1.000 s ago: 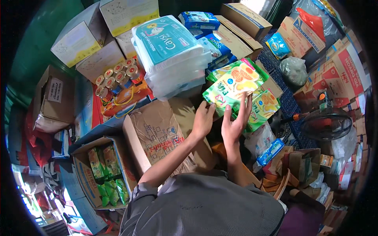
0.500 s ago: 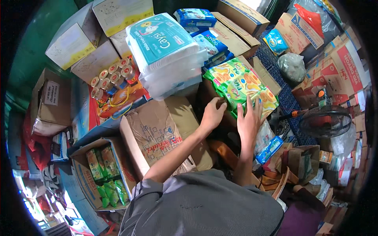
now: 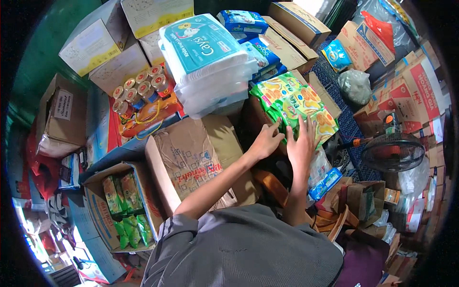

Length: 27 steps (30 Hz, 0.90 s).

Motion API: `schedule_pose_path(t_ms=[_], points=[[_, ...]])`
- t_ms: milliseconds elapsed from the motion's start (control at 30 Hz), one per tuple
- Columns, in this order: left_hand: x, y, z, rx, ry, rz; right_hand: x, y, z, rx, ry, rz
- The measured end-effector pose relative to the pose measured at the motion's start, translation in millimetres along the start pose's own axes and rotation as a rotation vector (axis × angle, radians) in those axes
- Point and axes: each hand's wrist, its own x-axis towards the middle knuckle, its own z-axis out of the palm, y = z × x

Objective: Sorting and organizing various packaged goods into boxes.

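Several green and yellow snack packs [image 3: 287, 93] with orange food pictures lie side by side on top of an open cardboard box, in front of me and to the right. My right hand [image 3: 300, 148] rests flat on the near packs, its fingers stretched out and apart. Beside it, my left hand [image 3: 266, 144] touches the near left edge of the same packs. Its fingers are bent and a little apart, with nothing visible held in them.
A brown carton [image 3: 184, 162] sits left of my hands. Beyond it rises a stack of wrapped white tissues [image 3: 205, 45]. Jars [image 3: 143, 88] stand at the left, above an open box of green packs [image 3: 155, 210]. A black fan [image 3: 394, 153] is at the right.
My left hand has moved slightly down and to the right, closer to my right hand, and its fingers now reach onto the packs' edge. The right hand has barely moved.
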Motion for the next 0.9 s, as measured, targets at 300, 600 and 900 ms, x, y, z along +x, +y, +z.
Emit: schedule_pose_path(t_ms=[300,600,900], points=[[-42,-13,-38,-0.341,-0.071,-0.089,-5,-11,-13,0.01,-0.034,0.018],[-143,-26,-123,-0.451,0.103,-0.219,-12,-61,-12,0.512,0.219,-0.285],[-314,-54,-231,-0.408,0.792,-0.144,-70,-174,22,0.976,-0.141,-0.692]])
